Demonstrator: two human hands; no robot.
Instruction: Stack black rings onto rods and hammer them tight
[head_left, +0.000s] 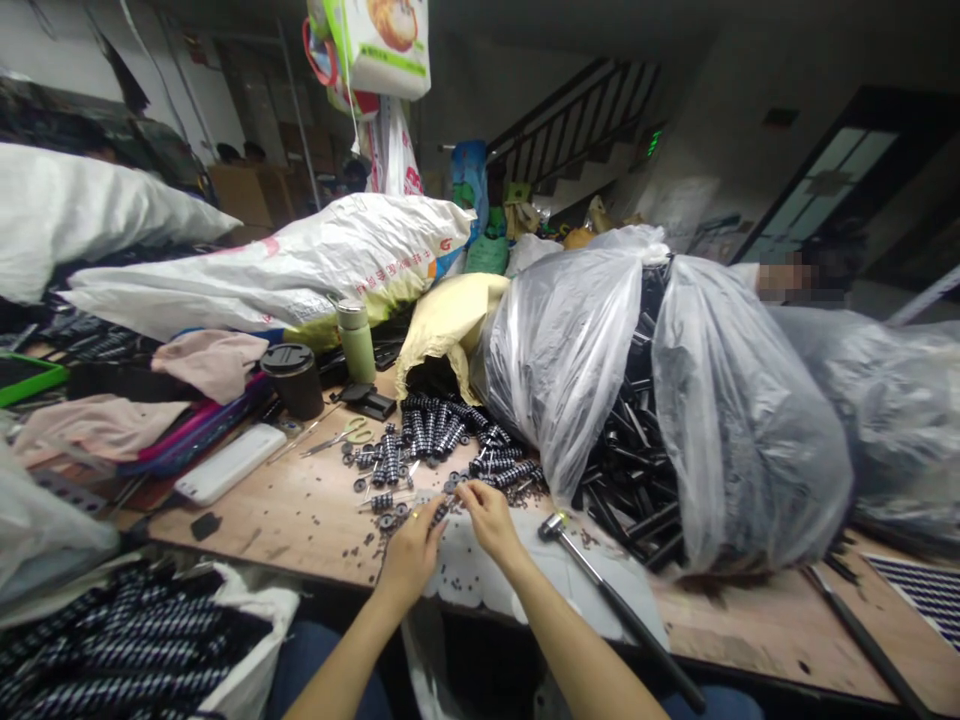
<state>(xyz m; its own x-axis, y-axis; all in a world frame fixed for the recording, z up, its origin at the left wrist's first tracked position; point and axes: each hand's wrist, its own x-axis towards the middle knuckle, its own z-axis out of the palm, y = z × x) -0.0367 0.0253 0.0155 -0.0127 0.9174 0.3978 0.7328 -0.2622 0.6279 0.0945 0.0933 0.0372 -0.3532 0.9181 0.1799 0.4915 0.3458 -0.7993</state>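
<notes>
My left hand is closed around a small black ribbed piece with pale bands, mostly covered by my fingers. My right hand pinches at the far end of that piece; whatever is between its fingertips is too small to make out. Just beyond both hands lies a pile of similar black-and-white ribbed pieces, with small black discs and thin metal pins among them. Under my hands is a grey sheet dotted with tiny dark bits. A hammer with a black grip rests on the sheet to the right.
A clear plastic bag full of black rods bulges at the right. Scissors, a green bottle, a dark cup and a white case are at the left. An open sack of ribbed pieces stands lower left.
</notes>
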